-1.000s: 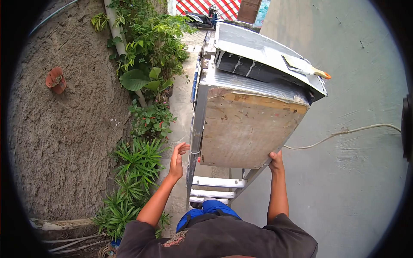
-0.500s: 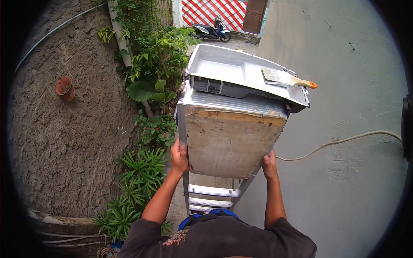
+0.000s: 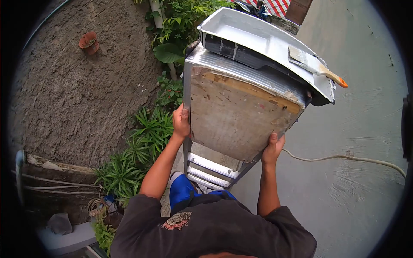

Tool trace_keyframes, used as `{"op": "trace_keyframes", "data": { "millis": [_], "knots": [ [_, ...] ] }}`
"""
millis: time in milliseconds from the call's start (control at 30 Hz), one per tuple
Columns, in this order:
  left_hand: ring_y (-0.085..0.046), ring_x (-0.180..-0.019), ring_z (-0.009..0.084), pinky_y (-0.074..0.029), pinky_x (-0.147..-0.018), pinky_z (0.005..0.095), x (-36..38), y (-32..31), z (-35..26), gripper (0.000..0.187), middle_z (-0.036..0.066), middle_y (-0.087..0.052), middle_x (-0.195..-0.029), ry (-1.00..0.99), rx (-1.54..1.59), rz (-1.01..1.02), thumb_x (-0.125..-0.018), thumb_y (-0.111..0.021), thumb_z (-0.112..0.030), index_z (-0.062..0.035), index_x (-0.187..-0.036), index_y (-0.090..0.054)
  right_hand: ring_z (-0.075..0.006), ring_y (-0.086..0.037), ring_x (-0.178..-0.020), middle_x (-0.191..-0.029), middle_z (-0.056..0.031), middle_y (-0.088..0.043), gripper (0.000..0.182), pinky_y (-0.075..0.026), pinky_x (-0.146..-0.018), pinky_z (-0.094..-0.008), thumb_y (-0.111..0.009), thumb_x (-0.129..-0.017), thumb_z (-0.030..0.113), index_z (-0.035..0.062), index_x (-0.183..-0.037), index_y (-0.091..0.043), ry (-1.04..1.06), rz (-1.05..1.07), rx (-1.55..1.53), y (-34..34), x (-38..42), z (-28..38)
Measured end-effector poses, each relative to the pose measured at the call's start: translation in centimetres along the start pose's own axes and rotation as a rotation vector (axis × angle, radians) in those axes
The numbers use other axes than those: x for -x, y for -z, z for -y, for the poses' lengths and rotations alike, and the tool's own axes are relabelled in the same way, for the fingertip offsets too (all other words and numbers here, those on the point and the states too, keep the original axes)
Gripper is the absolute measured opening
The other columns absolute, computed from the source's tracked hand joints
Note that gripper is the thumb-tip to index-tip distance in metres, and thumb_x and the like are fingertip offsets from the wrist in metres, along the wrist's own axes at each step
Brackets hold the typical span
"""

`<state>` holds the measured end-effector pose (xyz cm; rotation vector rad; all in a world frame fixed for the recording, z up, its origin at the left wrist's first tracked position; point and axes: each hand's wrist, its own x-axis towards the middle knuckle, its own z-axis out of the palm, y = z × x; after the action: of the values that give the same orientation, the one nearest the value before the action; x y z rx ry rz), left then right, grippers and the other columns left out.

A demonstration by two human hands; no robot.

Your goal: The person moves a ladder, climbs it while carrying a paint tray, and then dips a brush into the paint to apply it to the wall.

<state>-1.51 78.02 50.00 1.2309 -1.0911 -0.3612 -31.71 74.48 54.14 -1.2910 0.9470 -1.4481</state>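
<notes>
My left hand (image 3: 181,121) is closed around the left side rail of an aluminium stepladder (image 3: 211,166). Lower on the opposite side, my right hand (image 3: 272,149) grips the right rail, thumb lying along the edge. Between my hands is a stained wooden board (image 3: 241,112) below the ladder's ribbed top. A black paint tray (image 3: 234,29), its inside coated white, rests on that top and overhangs to the right. Across the tray's right end lies a paintbrush (image 3: 316,66) with an orange-tipped wooden handle; neither hand touches it.
To the right is a grey plastered wall (image 3: 357,129) with a hose or cable (image 3: 335,158) running along it. Leafy plants (image 3: 144,142) grow close on the left, before a rough wall holding a terracotta pot (image 3: 89,43). A motorbike (image 3: 260,10) stands beyond the tray.
The camera view has tilted down and turned, so the ladder top and tray sit higher and further right. More of my blue trousers shows. Both hands keep their hold on the rails.
</notes>
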Motion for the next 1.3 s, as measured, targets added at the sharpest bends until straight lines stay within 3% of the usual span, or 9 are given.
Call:
{"op": "trace_keyframes", "data": {
  "millis": [167,267,367,467,533,633,767,933,1300],
  "knots": [
    [-0.05,-0.069,0.0108,-0.041,-0.063,0.0285,0.2,1.0,0.3,0.077,0.005,-0.062,-0.077,0.049,-0.058,0.039,-0.095,-0.038,-0.065,0.0061,-0.109,-0.061,-0.0244,-0.049,-0.121,-0.132,-0.0159,-0.052,0.077,-0.034,-0.107,-0.0344,-0.06,-0.092,0.051,-0.0087,-0.136,-0.04,-0.022,0.057,-0.054,-0.4,-0.2,0.4],
    [-0.055,-0.071,0.0128,-0.044,-0.066,0.0294,0.0,0.4,-0.9,0.076,0.008,-0.065,-0.079,0.022,-0.068,0.03,-0.096,-0.037,-0.065,0.0063,-0.109,-0.061,-0.0243,-0.051,-0.12,-0.13,-0.0157,-0.054,0.075,-0.035,-0.106,-0.0344,-0.06,-0.092,0.051,-0.0091,-0.134,-0.042,0.052,-0.042,-0.002,-1.2,-0.2,1.5],
    [-0.057,-0.081,0.0156,-0.045,-0.075,0.0317,0.2,1.0,-0.6,0.072,0.008,-0.066,-0.091,0.089,-0.068,0.081,-0.098,-0.037,-0.062,0.0051,-0.102,-0.062,-0.0243,-0.051,-0.119,-0.129,-0.0158,-0.055,0.074,-0.035,-0.105,-0.0344,-0.06,-0.092,0.05,-0.009,-0.134,-0.043,0.033,0.002,-0.007,-1.1,-0.4,1.4],
    [-0.057,-0.081,0.0155,-0.046,-0.075,0.032,0.3,0.8,-0.9,0.072,0.008,-0.066,-0.091,0.089,-0.07,0.07,-0.098,-0.036,-0.062,0.0048,-0.102,-0.062,-0.0215,-0.054,-0.109,-0.117,-0.0129,-0.059,0.068,-0.039,-0.099,-0.0341,-0.063,-0.091,0.051,-0.0066,-0.126,-0.05,0.08,-0.02,0.006,-0.8,-0.3,0.8],
    [-0.054,-0.07,0.0131,-0.043,-0.065,0.0296,0.1,0.7,-1.0,0.075,0.008,-0.064,-0.076,0.06,-0.106,0.048,-0.096,-0.037,-0.065,0.0056,-0.108,-0.061,-0.0214,-0.054,-0.108,-0.117,-0.0128,-0.059,0.071,-0.039,-0.098,-0.0341,-0.063,-0.09,0.053,-0.0066,-0.126,-0.05,0.059,-0.002,-0.012,-0.6,-0.4,0.5],
    [-0.052,-0.069,0.0123,-0.041,-0.064,0.0294,0.0,0.1,-0.9,0.073,0.006,-0.061,-0.074,0.0,-0.028,0.013,-0.096,-0.037,-0.063,0.0053,-0.11,-0.061,-0.0214,-0.055,-0.107,-0.117,-0.0132,-0.059,0.073,-0.04,-0.098,-0.034,-0.063,-0.089,0.055,-0.0069,-0.126,-0.05,0.071,-0.016,0.002,-0.7,-0.4,0.6],
    [-0.047,-0.067,0.0113,-0.039,-0.062,0.0295,0.4,0.9,0.6,0.072,0.004,-0.057,-0.073,0.084,-0.044,0.059,-0.097,-0.037,-0.061,0.005,-0.112,-0.06,-0.0218,-0.054,-0.108,-0.118,-0.0137,-0.059,0.075,-0.04,-0.098,-0.034,-0.062,-0.089,0.057,-0.0073,-0.126,-0.05,0.058,-0.023,0.046,-0.6,-0.4,0.5],
    [-0.037,-0.061,0.0098,-0.031,-0.055,0.0317,0.5,-0.6,-0.4,0.068,0.001,-0.043,-0.064,0.0,-0.007,-0.051,-0.098,-0.038,-0.059,0.0047,-0.111,-0.059,-0.0223,-0.053,-0.113,-0.122,-0.0138,-0.058,0.081,-0.038,-0.101,-0.0342,-0.057,-0.09,0.062,-0.0092,-0.127,-0.048,0.062,-0.023,0.101,-0.1,-0.1,0.3],
    [-0.037,-0.054,0.0126,-0.028,-0.05,0.0327,0.3,0.3,-1.1,0.073,0.004,-0.038,-0.061,0.044,-0.062,0.081,-0.098,-0.035,-0.06,0.0073,-0.115,-0.055,-0.0221,-0.051,-0.114,-0.124,-0.0144,-0.054,0.096,-0.038,-0.1,-0.0348,-0.06,-0.083,0.071,-0.0093,-0.13,-0.041,-0.034,-0.169,0.162,0.3,1.7,-0.5]
  ]
}}
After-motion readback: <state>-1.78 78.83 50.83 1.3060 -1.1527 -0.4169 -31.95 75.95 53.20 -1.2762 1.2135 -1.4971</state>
